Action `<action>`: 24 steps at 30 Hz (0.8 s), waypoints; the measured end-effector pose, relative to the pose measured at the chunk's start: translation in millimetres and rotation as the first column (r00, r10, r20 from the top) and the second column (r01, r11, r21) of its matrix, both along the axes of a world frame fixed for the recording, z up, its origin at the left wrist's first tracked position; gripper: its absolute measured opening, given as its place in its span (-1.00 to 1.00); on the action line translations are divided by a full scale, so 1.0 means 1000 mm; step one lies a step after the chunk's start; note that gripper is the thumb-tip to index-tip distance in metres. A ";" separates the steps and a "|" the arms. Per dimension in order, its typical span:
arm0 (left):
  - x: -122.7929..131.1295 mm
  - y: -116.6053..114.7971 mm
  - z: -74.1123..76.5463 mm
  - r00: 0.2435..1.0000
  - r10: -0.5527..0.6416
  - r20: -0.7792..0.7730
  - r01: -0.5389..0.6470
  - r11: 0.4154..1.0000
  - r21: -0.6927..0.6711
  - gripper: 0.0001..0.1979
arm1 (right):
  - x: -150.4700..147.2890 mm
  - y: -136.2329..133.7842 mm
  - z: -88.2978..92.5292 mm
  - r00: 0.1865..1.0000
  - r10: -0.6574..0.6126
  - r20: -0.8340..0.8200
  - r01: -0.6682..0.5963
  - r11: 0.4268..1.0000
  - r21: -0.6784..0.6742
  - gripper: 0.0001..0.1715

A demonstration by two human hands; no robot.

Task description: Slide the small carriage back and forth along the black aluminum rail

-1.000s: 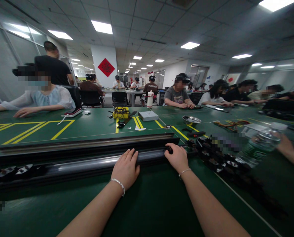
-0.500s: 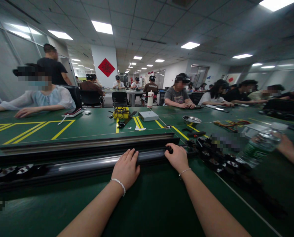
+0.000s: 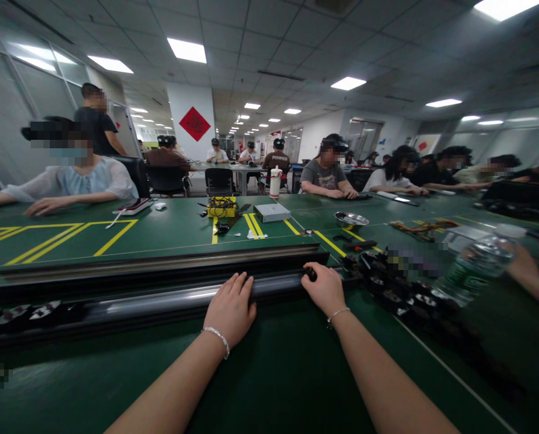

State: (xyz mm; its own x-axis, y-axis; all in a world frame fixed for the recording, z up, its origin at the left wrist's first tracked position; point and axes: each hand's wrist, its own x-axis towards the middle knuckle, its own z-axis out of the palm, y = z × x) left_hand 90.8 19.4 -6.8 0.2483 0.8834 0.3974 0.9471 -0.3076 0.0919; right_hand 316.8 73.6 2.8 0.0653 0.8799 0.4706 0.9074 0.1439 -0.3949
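A long, glossy dark metal tube (image 3: 161,304) lies across the green table in front of me. My left hand (image 3: 231,304) rests over its middle, fingers reaching across the top and the thumb on the near side. At the tube's right end, my right hand (image 3: 324,289) has its fingers curled on a small black end piece (image 3: 312,274), partly hidden by them. Behind the tube runs a long dark rail (image 3: 161,263), roughly parallel to it. Several black parts with light faces (image 3: 46,310) sit near the tube's left end.
Right of my hands lie a pile of black linked parts (image 3: 400,295), a plastic bottle (image 3: 475,265) and another person's hand (image 3: 523,262). Farther back are a metal bowl (image 3: 351,219), a grey box (image 3: 272,212) and a yellow box with cables (image 3: 222,207). People sit across the table (image 3: 278,380).
Both my hands stay in place on the tube. The person standing at the back left has shifted slightly to the right.
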 end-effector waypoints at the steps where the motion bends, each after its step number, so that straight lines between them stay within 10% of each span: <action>1: 0.000 0.000 0.000 1.000 0.000 -0.002 0.000 1.000 0.000 -0.49 | 0.000 0.000 0.000 1.000 -0.001 -0.001 0.001 1.000 0.001 -0.72; 24: 0.000 0.000 -0.001 1.000 0.002 -0.029 -0.001 1.000 0.021 -0.49 | 0.000 -0.001 0.000 1.000 0.016 0.015 -0.016 1.000 0.025 -0.73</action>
State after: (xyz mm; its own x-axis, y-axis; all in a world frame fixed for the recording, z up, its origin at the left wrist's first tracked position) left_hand 90.3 19.1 -7.6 0.2586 0.8752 0.4088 0.9497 -0.3078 0.0582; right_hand 316.7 72.6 2.7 0.0440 0.8689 0.4930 0.9106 0.1682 -0.3776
